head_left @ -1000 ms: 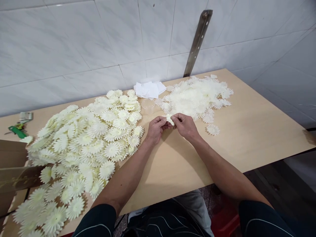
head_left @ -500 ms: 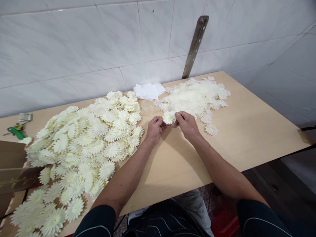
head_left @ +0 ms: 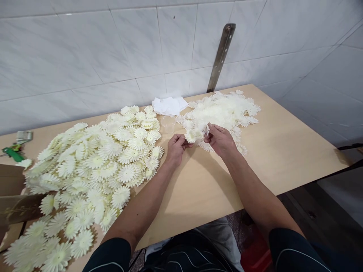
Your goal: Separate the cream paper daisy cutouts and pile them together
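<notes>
My left hand (head_left: 176, 148) pinches a cream artificial flower (head_left: 190, 136) by its edge, holding it just above the table. My right hand (head_left: 221, 140) has its fingers closed on a smaller, whiter flower piece (head_left: 207, 130), a short way right of the first. The two pieces are apart. Behind my hands lies a heap of thin whitish flower pieces (head_left: 224, 109). Left of my left arm spreads a larger pile of fuller cream flowers (head_left: 110, 149), with yellowish centres.
White paper (head_left: 170, 105) and a clear round plastic piece (head_left: 168, 122) lie between the piles. A green glue gun or similar tool (head_left: 13, 153) lies far left, near a cardboard box (head_left: 11, 181). A metal strip (head_left: 221, 56) leans on the tiled wall behind the wooden table (head_left: 283, 151).
My right hand has drawn away to the right from the left, carrying a small flower piece. My left hand keeps its flower in nearly the same place. The view has shifted slightly.
</notes>
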The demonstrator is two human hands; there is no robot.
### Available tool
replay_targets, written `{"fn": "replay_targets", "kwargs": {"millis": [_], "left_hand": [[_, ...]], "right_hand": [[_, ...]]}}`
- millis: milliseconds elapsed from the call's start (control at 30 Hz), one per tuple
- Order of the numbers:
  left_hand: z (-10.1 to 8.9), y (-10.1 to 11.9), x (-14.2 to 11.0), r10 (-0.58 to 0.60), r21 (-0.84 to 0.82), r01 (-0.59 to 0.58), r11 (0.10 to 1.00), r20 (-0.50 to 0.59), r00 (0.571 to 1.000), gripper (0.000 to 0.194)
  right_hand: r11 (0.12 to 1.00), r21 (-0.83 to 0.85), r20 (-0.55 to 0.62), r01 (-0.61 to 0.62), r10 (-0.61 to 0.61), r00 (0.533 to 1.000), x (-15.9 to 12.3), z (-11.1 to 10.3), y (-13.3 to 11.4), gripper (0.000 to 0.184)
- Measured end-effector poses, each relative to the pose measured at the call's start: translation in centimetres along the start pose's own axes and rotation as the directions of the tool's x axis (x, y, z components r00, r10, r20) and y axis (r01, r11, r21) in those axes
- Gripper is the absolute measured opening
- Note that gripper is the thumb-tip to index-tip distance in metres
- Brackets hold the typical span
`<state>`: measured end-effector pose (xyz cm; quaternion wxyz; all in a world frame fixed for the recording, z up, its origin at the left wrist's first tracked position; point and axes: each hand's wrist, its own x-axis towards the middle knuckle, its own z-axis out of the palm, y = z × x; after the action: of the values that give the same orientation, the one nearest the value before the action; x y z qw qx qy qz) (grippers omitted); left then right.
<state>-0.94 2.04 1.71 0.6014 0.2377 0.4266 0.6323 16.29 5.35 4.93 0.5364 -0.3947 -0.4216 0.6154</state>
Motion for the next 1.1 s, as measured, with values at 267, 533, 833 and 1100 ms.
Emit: {"fn": "replay_targets", "kwargs": {"millis": [267,533,833,1100], "left_hand": [[0.1,0.3,-0.3,-0.050,-0.005,0.050,0.999,0.049,0.998,0.029],[0.1,0.4,-0.3,-0.073,-0.022,0.074,0.997,0.048,0.996,0.026],[0.3,0.6,-0.4,-0.092,-0.038,0.094,0.995,0.045,0.995,0.023],[0.2,0.8,-0.4,-0.081,-0.088,0.084,0.993,0.044,0.996,0.022]], "right_hand": [[0.995,0.084,0.055,-0.049,0.045,0.997,-0.4,0.0,-0.8,0.046],[0.960,0.110,-0.039,-0.256,0.262,0.964,-0.2,0.7,-2.1,0.052],[0.987,-0.158,-0.100,-0.009,-0.007,0.995,-0.6,0.5,-0.2,0.059],[0.769,-0.604,-0.012,0.211,-0.273,0.962,-0.7,-0.1,0.3,0.031]]}}
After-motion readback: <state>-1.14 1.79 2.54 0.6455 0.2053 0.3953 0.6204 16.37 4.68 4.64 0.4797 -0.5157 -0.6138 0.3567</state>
